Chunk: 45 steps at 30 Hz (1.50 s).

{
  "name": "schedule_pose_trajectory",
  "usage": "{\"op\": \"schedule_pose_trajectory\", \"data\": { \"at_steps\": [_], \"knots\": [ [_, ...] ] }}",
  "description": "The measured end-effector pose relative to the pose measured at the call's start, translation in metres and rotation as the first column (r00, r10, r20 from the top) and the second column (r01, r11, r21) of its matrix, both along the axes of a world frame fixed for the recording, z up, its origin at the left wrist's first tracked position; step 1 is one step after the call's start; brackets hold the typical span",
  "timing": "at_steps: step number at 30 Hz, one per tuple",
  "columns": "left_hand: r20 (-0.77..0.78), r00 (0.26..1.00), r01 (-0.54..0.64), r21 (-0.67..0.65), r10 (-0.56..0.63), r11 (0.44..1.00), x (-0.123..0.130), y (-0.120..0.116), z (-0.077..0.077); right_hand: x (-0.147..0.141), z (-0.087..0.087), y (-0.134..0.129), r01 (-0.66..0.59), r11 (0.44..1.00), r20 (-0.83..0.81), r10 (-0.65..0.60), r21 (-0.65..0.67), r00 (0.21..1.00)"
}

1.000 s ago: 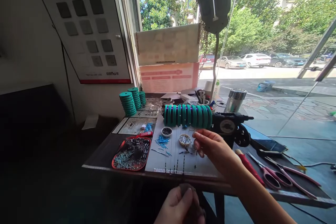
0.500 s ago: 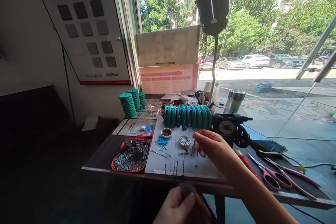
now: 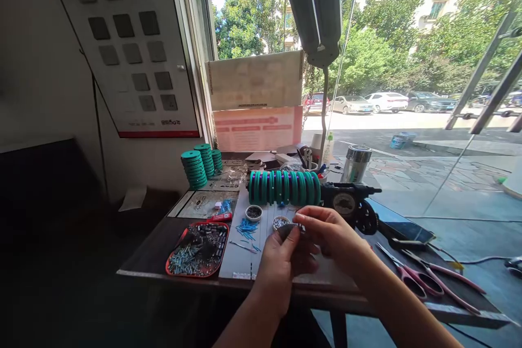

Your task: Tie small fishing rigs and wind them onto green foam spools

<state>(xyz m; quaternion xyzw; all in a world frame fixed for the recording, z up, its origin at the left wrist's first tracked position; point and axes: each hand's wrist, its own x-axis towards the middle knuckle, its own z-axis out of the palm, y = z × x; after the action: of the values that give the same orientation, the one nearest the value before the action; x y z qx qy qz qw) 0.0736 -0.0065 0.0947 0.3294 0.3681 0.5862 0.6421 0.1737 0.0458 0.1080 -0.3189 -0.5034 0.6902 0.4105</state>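
Note:
My left hand [image 3: 277,261] is closed, pinching a dark grey flat piece [image 3: 286,230] between thumb and fingers. I cannot make out what the piece is. My right hand [image 3: 334,234] meets it, thumb and forefinger pinched at the piece's right end, where something tiny and pale shows. Just behind the fingers, partly covered, is a small round dish of whitish bits [image 3: 281,222]. A dish of dark bits [image 3: 253,213] and loose blue slim pieces [image 3: 247,228] lie left of the hands. Beyond stands a row of green spools [image 3: 284,187] on a black device [image 3: 345,202].
An orange-red tray [image 3: 167,266] of small metal parts sits at the left front. Stacked green discs [image 3: 194,169] stand behind it. At right lie pink-handled scissors [image 3: 402,272], pink-handled pliers [image 3: 444,277] and a phone [image 3: 411,228]. A metal flask [image 3: 356,164] stands near the window.
My left hand has risen from below the table edge with the dark grey piece. It has come together with my right hand, which moved slightly left. The view has shifted a little.

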Motion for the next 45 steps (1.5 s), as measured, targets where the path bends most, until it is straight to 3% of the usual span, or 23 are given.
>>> {"op": "schedule_pose_trajectory", "data": {
  "at_steps": [5, 10, 14, 18, 24, 38, 45],
  "knots": [
    [-0.058, 0.995, -0.075, 0.095, 0.081, 0.993, 0.004, 0.003, -0.007, -0.009, -0.004, 0.008, 0.011, 1.0, -0.193, -0.015, -0.024, 0.981],
    [-0.124, 0.978, -0.15, 0.154, 0.169, 0.977, 0.01, 0.0, -0.01, -0.016, -0.005, 0.012, 0.077, 0.997, -0.235, -0.078, -0.015, 0.969],
    [-0.105, 0.979, -0.166, 0.071, 0.173, 0.984, 0.013, -0.013, -0.017, -0.016, -0.006, 0.015, 0.118, 0.993, -0.228, -0.12, -0.021, 0.966],
    [-0.009, 0.994, -0.114, -0.094, 0.113, 0.989, 0.011, -0.028, -0.024, -0.014, -0.006, 0.018, 0.112, 0.993, -0.216, -0.114, -0.024, 0.97],
    [0.116, 0.992, -0.016, -0.215, 0.042, 0.976, 0.002, -0.034, -0.021, -0.015, -0.004, 0.019, 0.097, 0.995, -0.21, -0.09, 0.023, 0.974],
    [0.127, 0.991, 0.015, -0.328, 0.028, 0.945, -0.001, -0.038, -0.021, -0.014, -0.003, 0.016, 0.104, 0.993, -0.185, -0.092, 0.057, 0.978],
    [0.217, 0.976, 0.068, -0.326, 0.004, 0.943, -0.004, -0.04, -0.033, -0.015, -0.004, 0.019, 0.101, 0.994, -0.191, -0.091, 0.044, 0.977]
  ]
}}
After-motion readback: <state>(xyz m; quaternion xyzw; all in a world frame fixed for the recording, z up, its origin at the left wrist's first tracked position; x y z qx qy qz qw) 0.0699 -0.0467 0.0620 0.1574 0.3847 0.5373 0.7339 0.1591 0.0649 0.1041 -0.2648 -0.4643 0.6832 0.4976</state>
